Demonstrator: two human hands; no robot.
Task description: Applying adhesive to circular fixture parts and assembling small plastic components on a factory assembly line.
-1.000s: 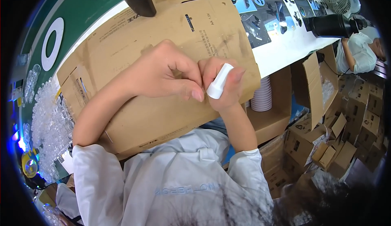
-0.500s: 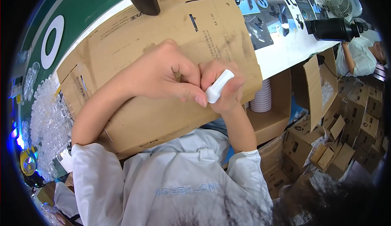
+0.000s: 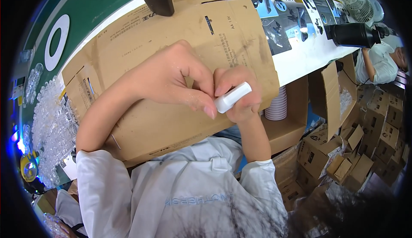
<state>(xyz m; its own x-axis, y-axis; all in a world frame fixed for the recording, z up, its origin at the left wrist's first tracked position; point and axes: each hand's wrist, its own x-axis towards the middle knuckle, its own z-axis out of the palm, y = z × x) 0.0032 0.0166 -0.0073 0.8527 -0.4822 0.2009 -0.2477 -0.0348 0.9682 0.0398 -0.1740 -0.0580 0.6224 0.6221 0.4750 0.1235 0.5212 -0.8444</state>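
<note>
White piece: small and tapered, held tilted in the right hand above the cardboard sheet, wider end toward the near left.
Right-hand grip: closed on the white piece, with thumb and curled fingers around the sides.
Left hand: bent inward from the left, fingers curled, thumb tip just beside the wider end of the white piece; fingertips partly hidden, cannot tell whether pinching or loose in the grip.
Cardboard sheet: laid flat on the tabletop beneath both hands, marked with print and dark smudges.
Upright black bottle: standing on the far part of the cardboard sheet; opaque, contents hidden.
Lying black bottle: resting on its side at the far right, near printed panels; opaque, contents hidden.
Nearer open carton: placed lower than the tabletop at the right, holding a stack of pale round pieces.
Farther open carton: set to the right of the nearer open carton, containing clear plastic.
Loose cartons: piled at the near right, some with flaps raised.
Clear plastic pieces: heaped at the left, beside the cardboard sheet.
White ring: lying flat at the far left.
</note>
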